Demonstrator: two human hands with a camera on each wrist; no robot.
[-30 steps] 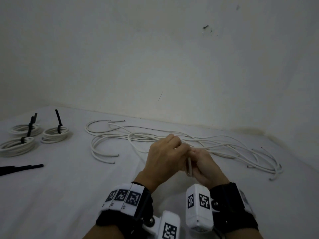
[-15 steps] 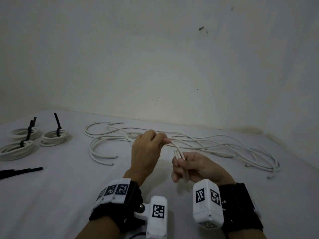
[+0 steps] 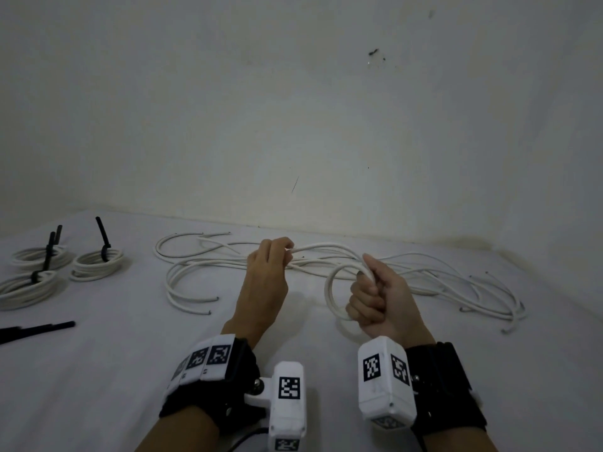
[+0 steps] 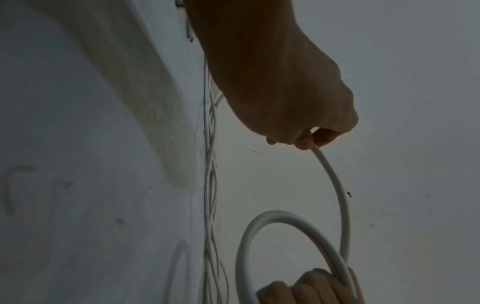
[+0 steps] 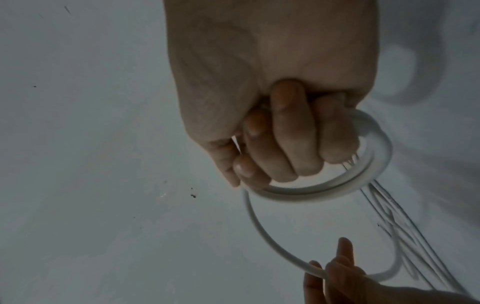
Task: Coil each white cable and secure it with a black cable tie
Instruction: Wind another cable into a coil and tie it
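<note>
My right hand (image 3: 375, 298) is a fist round a small loop of white cable (image 3: 329, 288), the thumb on top. From it the same cable (image 3: 321, 247) arcs left to my left hand (image 3: 270, 259), which pinches it between thumb and fingers. The left wrist view shows that pinch (image 4: 311, 142) and the loop (image 4: 259, 230) below it. In the right wrist view the curled fingers (image 5: 285, 133) hold the loop (image 5: 363, 185), and the left hand (image 5: 337, 273) grips the strand lower down. Loose white cables (image 3: 440, 278) sprawl on the white surface behind both hands.
Three coiled cables with black ties (image 3: 94, 262) lie at the far left. Spare black cable ties (image 3: 36, 329) rest near the left edge. A pale wall (image 3: 293, 109) rises close behind the cables. The white surface (image 3: 114, 370) stretches toward me.
The hands have drawn apart: the left has moved left and away along the cable. The right has turned, and its tight fold has opened into a round loop.
</note>
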